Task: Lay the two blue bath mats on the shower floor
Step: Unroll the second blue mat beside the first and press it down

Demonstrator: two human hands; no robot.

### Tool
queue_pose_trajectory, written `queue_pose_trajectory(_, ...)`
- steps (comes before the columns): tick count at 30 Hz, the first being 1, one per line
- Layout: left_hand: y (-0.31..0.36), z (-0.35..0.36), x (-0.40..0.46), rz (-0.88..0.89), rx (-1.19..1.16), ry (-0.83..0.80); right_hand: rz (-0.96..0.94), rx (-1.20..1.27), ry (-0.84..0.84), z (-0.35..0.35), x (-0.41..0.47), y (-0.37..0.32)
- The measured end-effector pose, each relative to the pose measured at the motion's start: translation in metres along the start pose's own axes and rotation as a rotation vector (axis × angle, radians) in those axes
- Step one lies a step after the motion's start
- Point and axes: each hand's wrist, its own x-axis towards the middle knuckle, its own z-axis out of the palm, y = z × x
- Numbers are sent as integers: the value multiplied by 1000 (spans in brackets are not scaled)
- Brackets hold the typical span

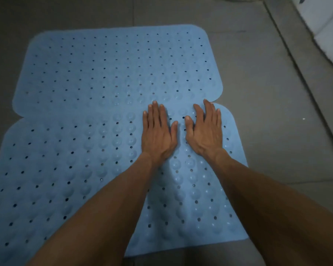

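Two blue bath mats with small holes and round bumps lie flat on the grey tiled floor [267, 93]. The far mat [113, 68] sits beyond the near mat [69, 169], and their long edges meet or slightly overlap. My left hand [158, 135] rests palm down on the near mat close to that seam. My right hand [205, 133] lies flat beside it, near the near mat's rounded far right corner. Both hands have their fingers spread and hold nothing. My forearms cover part of the near mat.
A raised grey ledge [304, 77] runs diagonally along the right side. Beyond it, at the top right, stands a white curved fixture [327, 25]. Bare grey tiles surround the mats at the back and right.
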Motion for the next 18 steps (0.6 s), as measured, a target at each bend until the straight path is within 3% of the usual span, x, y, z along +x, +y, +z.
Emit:
queue_pose_trajectory(11,2,-6,6,-87,-35,-85,15,-13,-52,-5,5,-6)
queue_pose_trajectory(18,7,-8,27,-134,118,-54,-21,-125,-96,0,32,-12)
